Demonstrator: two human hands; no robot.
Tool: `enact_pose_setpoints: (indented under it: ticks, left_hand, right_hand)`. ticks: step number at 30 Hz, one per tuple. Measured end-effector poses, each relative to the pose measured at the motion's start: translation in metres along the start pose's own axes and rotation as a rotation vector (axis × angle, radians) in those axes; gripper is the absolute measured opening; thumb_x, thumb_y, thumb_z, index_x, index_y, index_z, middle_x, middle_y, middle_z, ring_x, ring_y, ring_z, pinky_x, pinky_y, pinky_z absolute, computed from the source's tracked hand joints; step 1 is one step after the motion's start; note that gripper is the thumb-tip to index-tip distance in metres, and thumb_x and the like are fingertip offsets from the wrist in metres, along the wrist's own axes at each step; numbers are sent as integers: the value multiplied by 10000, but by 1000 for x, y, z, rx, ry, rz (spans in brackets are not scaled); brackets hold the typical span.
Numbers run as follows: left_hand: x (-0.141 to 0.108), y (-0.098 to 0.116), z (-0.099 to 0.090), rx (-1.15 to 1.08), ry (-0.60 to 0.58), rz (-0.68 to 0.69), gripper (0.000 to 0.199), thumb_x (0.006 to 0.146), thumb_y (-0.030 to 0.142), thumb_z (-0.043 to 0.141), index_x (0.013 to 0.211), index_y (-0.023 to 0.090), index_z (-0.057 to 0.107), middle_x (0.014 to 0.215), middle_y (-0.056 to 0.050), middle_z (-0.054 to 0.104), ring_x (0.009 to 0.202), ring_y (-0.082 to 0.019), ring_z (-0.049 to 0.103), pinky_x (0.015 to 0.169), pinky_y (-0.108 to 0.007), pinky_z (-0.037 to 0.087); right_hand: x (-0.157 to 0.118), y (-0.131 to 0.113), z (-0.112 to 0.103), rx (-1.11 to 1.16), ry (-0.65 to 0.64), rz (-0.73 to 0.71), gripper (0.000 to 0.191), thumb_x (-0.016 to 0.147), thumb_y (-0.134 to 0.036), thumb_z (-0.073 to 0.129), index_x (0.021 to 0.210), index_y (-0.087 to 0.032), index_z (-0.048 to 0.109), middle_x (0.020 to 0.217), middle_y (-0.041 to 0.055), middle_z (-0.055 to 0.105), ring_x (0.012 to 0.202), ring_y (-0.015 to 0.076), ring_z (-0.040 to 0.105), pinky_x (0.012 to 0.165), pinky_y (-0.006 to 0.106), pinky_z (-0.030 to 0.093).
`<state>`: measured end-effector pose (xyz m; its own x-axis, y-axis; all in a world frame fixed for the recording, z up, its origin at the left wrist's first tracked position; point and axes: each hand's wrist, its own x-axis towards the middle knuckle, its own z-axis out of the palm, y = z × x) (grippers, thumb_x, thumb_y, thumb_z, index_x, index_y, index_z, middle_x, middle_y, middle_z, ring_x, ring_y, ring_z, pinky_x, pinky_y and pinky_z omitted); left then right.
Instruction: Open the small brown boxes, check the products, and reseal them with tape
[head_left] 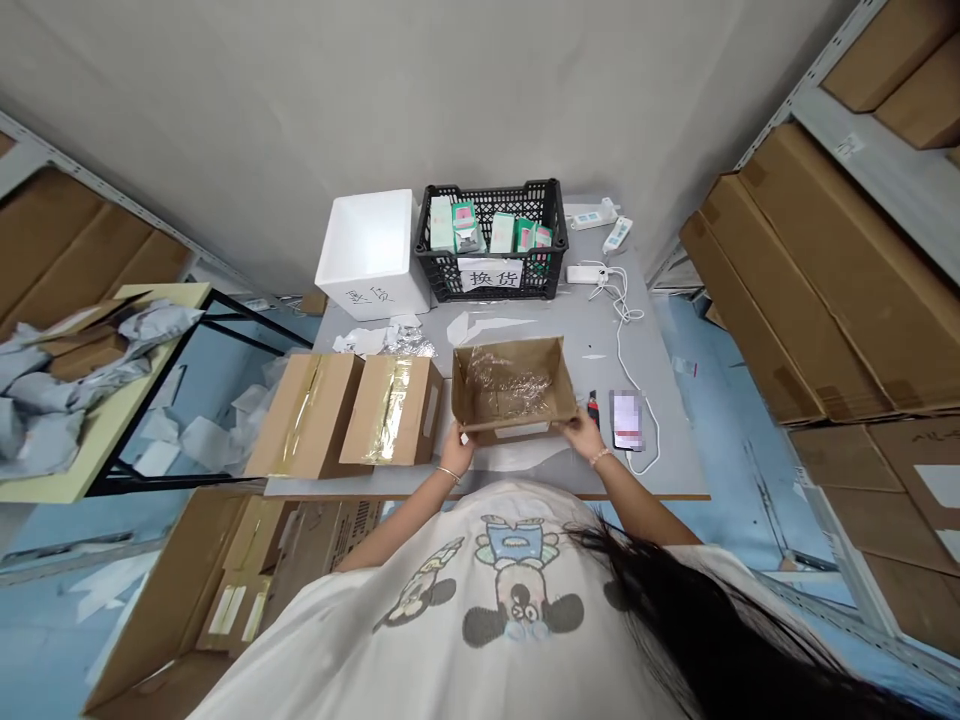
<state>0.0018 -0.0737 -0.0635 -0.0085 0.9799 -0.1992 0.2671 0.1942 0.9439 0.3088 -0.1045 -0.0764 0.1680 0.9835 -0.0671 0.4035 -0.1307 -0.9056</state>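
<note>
An open-topped cardboard box (514, 420) sits at the front of the grey table, its inside facing up. Crumpled clear plastic film (517, 388) lies in it. My left hand (458, 450) grips the near left corner, fingers partly hidden by the cardboard. At the near right corner my right hand (583, 436) closes on the same box. Just beyond that hand is a red and black utility knife (593, 408), partly covered. Two taped cardboard boxes, a smaller one (390, 412) and a larger one (304, 415), stand to the left.
Behind are a white foam bin (371, 255) and a black plastic crate (491, 245) with several small packages. A phone (627, 420) on a white cable and power strips (592, 216) lie at right. Shelves with cartons (795, 270) flank the table; a large open carton (176, 590) stands below left.
</note>
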Motion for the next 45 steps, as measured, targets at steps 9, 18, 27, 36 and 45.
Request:
enact_pose_setpoints:
  ticks: [9, 18, 27, 36, 45]
  left_hand:
    - [34, 49, -14, -225, 9, 50, 475, 918, 543, 470, 1285, 242, 479, 1381, -122, 536, 1253, -227, 552, 977, -385, 501]
    - [51, 82, -7, -192, 38, 142, 538, 771, 518, 702, 1171, 200, 535, 1226, -121, 634, 1152, -247, 608, 981, -396, 491]
    - [56, 122, -12, 50, 103, 139, 348, 810, 386, 680, 1066, 206, 529, 1109, -69, 647, 938, -185, 650, 846, -336, 512]
    - [49, 100, -6, -76, 98, 56, 415, 768, 252, 728, 1142, 195, 558, 1248, -117, 619, 1010, -208, 657, 874, -366, 540]
    - [48, 99, 8, -45, 212, 93, 382, 778, 150, 699, 1121, 199, 540, 1250, -108, 590, 1178, -215, 590, 1009, -378, 493]
  right_hand:
    - [25, -57, -32, 304, 100, 94, 607, 841, -679, 486, 1228, -211, 500, 1239, 130, 632, 1171, 244, 598, 998, 440, 481]
    - [34, -88, -39, 270, -24, -36, 758, 784, -479, 660, 1459, -238, 414, 1383, 101, 568, 1279, 245, 522, 1044, 446, 452]
    - [54, -104, -46, -1, 361, 145, 508, 795, -491, 627, 1180, -162, 580, 1106, 140, 686, 1002, 265, 657, 915, 438, 518]
    - [33, -96, -29, -31, 246, 49, 721, 743, -382, 698, 1394, -178, 464, 1346, 137, 592, 1165, 263, 610, 1015, 437, 477]
    - [33, -106, -32, -66, 228, 68, 680, 765, -356, 673, 1398, -181, 497, 1277, 111, 650, 1132, 263, 633, 1023, 428, 477]
